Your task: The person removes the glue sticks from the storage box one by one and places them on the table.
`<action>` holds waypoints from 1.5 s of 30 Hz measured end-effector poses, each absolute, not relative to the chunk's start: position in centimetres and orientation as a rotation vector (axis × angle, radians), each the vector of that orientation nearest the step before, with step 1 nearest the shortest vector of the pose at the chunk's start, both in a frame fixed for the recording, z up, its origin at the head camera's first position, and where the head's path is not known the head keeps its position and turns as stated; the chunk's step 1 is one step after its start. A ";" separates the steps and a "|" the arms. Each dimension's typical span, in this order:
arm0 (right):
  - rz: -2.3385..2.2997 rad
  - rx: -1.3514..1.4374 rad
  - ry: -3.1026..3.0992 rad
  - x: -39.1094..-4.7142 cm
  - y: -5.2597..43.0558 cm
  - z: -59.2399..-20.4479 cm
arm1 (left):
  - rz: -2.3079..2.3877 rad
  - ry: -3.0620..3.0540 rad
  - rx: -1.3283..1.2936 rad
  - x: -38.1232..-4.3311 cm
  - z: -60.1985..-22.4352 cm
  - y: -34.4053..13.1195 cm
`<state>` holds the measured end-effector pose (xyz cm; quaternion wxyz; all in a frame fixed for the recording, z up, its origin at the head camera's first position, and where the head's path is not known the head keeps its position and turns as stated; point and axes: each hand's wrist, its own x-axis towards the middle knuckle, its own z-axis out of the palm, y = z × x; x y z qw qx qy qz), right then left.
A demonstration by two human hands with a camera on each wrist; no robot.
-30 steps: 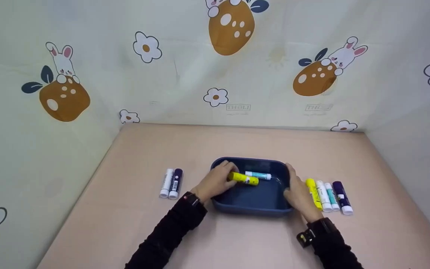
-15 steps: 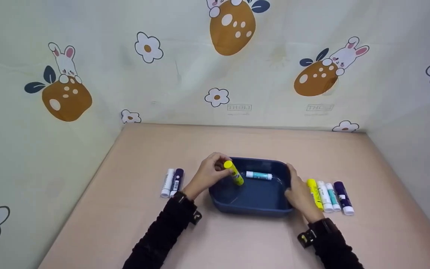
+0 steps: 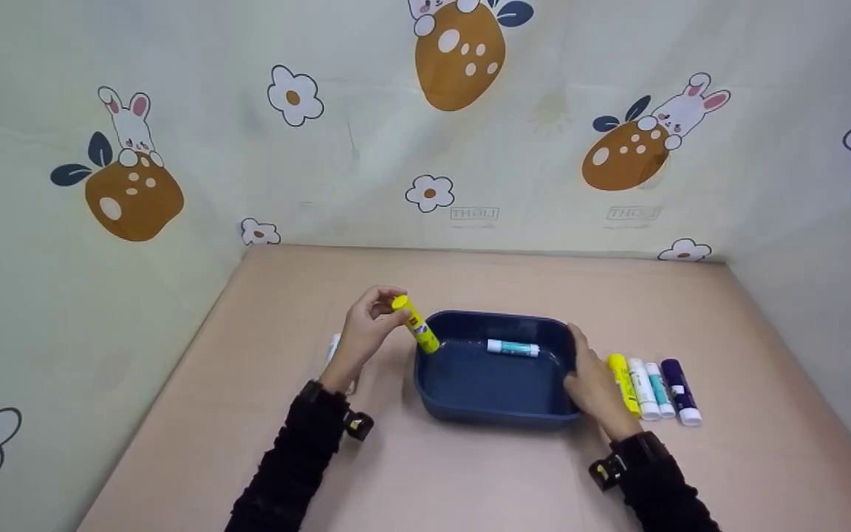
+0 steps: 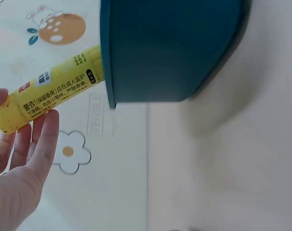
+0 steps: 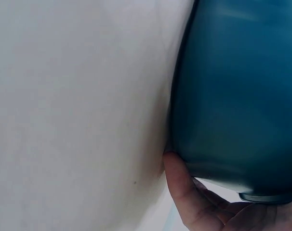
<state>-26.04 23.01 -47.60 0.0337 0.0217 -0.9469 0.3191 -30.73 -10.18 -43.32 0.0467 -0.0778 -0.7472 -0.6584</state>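
My left hand pinches a yellow glue stick near its upper end, tilted over the left rim of a dark blue plastic bin. In the left wrist view the thumb and fingers hold the glue stick at one end; its other end is hidden behind the bin wall. My right hand grips the bin's right side, and the right wrist view shows fingers against the bin wall. Inside the bin, near its back wall, lies a white-and-teal glue stick.
Right of the bin lie several glue sticks in a row: yellow, white, teal-and-white and purple. A white glue stick at the left is mostly hidden by my left hand. Patterned cloth walls surround the table.
My left hand has lifted the yellow glue stick from inside the bin and carried it left to the rim, turning it more upright. The right hand and bin stay nearly still.
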 end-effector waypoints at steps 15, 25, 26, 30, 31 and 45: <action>0.978 0.052 -2.933 -26.3 22.9 -47.6 | -1.540 -2.482 -0.161 -30.5 -44.6 -13.5; 0.981 0.060 -2.922 -26.2 23.0 -47.7 | -1.170 -2.842 -0.140 -30.7 -45.8 -14.0; 0.981 0.059 -2.923 -26.1 23.0 -47.6 | -1.156 -2.853 -0.138 -30.7 -45.8 -13.9; 0.994 0.037 -2.936 -26.1 23.0 -47.5 | -1.109 -2.880 -0.125 -30.8 -45.6 -13.7; 0.994 0.029 -2.943 -26.1 23.0 -47.5 | -1.101 -2.887 -0.121 -30.8 -45.6 -13.6; 0.990 0.023 -2.953 -26.1 23.0 -47.5 | -0.921 -2.984 -0.090 -30.3 -46.5 -13.3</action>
